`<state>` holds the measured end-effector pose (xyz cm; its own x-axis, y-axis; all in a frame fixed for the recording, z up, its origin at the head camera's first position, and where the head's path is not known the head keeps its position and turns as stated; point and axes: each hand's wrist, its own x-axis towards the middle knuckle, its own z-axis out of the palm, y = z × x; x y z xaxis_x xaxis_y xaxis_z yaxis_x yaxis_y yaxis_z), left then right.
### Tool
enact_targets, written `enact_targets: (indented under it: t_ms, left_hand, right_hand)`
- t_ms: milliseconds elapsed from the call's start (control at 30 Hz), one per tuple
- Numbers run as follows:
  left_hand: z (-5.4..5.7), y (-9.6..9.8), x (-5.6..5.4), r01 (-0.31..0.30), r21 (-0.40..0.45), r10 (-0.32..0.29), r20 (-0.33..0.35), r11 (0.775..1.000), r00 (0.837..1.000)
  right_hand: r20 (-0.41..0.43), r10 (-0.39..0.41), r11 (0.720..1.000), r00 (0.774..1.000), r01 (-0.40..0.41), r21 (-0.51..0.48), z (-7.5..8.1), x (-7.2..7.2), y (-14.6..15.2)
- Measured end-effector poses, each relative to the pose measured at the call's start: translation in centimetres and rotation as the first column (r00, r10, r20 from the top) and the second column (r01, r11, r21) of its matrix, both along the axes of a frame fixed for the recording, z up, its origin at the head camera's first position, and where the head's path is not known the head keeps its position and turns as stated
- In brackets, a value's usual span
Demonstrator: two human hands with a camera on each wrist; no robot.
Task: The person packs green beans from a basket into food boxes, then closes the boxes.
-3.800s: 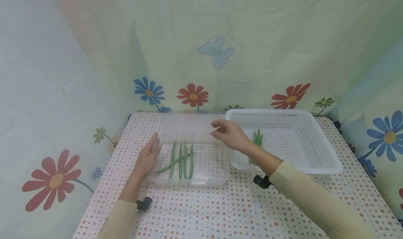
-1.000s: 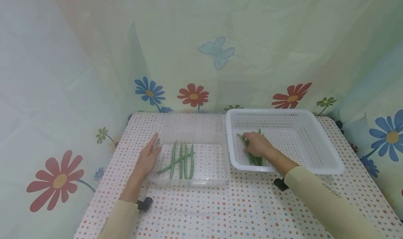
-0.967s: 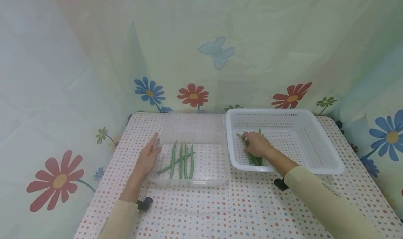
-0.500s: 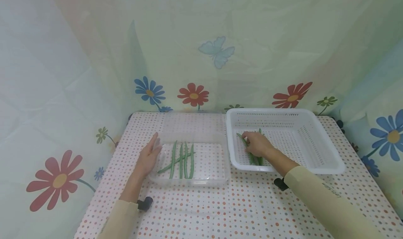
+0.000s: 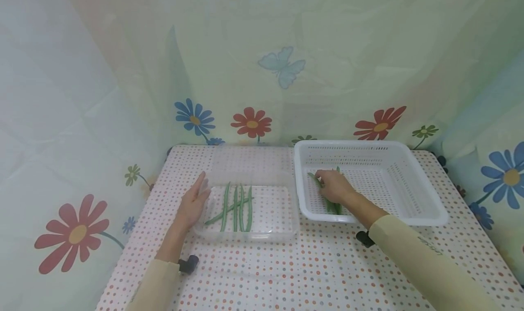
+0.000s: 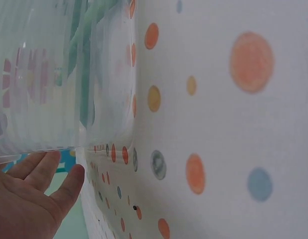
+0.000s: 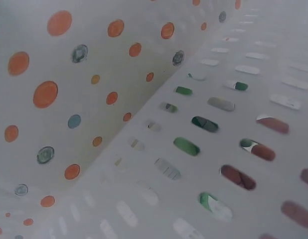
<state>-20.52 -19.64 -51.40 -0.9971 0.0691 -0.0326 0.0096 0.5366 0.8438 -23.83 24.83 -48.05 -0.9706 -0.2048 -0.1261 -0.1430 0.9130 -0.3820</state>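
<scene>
The dotted table bears 2 things (side by side): a clear box, a white basket.

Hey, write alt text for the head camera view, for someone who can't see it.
A person's right hand reaches into a white basket, fingers at some green beans. The left hand is beside a clear box holding more beans, on a dotted tablecloth.

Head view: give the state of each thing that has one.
Clear box: upright, open
Lid: swung back
Beans in box: lying, one crossing others
White basket: upright, uncovered
Beans in basket: bunched, partly hidden
Left hand: open, beside box
Right hand: over beans, grip unclear
</scene>
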Motion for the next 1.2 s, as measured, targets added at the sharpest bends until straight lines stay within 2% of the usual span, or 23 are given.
enact_targets:
  t_ms: [333,733,967,1200]
  left_hand:
    - [-0.05,0.06,-0.13,0.003,0.02,-0.003,-0.006,1.0,1.0]
    - [-0.09,0.09,-0.06,0.002,0.025,-0.002,0.001,1.0,1.0]
    - [-0.03,0.05,-0.01,0.01,0.035,-0.01,-0.005,0.999,1.0]
    - [-0.08,-0.02,-0.03,0.021,0.037,-0.02,-0.01,0.999,1.0]
  right_hand:
    - [-0.028,0.032,0.998,0.999,-0.03,0.046,-0.02,0.17,-0.24]
    - [-0.03,-0.027,0.997,0.999,0.025,-0.076,0.4,0.12,-0.12]
    - [-0.069,-0.063,0.992,0.996,0.055,-0.112,0.17,0.0,-0.14]
    - [-0.095,-0.06,0.992,0.994,0.049,-0.119,0.22,0.02,0.01]
